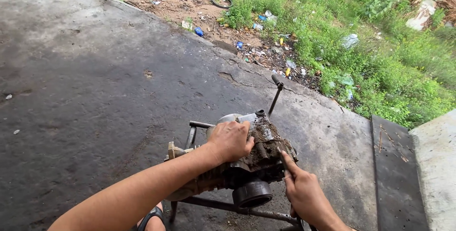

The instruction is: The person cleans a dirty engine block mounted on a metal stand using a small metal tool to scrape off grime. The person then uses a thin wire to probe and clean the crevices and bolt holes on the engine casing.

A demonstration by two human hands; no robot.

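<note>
**Grimy engine block steadied on a metal stand**

The engine (pixel 247 162) sits on a thin-legged metal stand (pixel 237 208) over the concrete floor (pixel 95 93). It looks heavy, rigid and greasy, likely slippery; the casing's top edge seems the surest hold. The left hand (pixel 231 140) lies clasped over that top. The right hand (pixel 304 194) grips a slim tool (pixel 284 160), its index finger extended along it. No containers are visible.

A grimy, mud-caked small engine (pixel 247 157) sits on a thin metal stand (pixel 237 208), low in the view at about six o'clock. Its pale rounded cover faces eleven o'clock, a black round part hangs below, and a dark lever (pixel 276 94) rises tilted toward one o'clock.
</note>
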